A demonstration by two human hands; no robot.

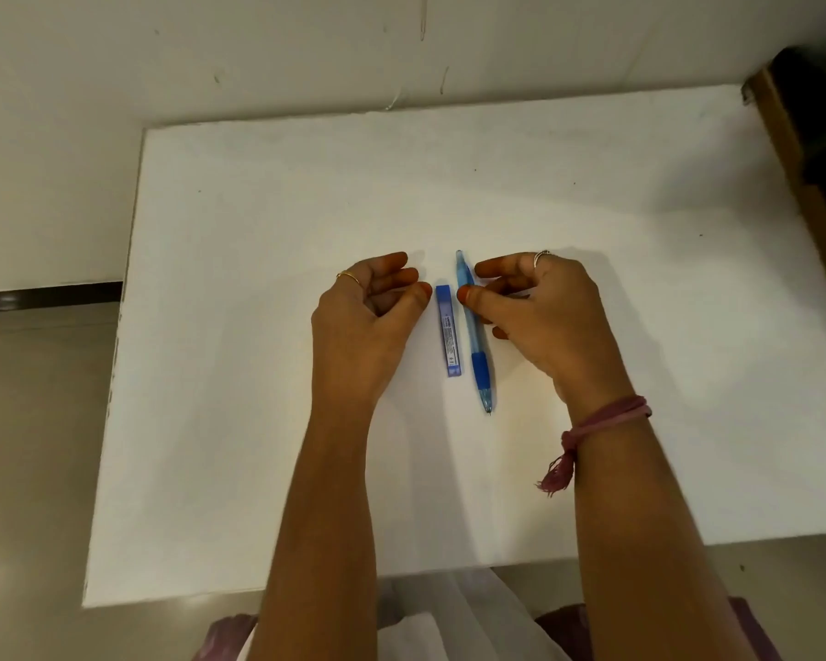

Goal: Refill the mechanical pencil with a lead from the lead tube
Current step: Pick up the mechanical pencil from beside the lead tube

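Observation:
A light blue mechanical pencil (476, 341) with a dark blue grip lies on the white table (258, 374), tip pointing toward me. Just left of it lies the small blue lead tube (449, 333), parallel to the pencil. My left hand (363, 322) hovers left of the tube with curled fingers spread apart and its thumb tip close to the tube's far end, holding nothing. My right hand (540, 307) is at the pencil's upper half. Its thumb tip rests against the barrel and its fingers are apart on the right side, while the pencil still lies flat.
The table's left edge (115, 374) and near edge (401, 579) drop off to a beige floor. A wall rises behind the table. A brown wooden frame with dark objects (816, 150) stands at the far right. A pink thread bracelet is on my right wrist.

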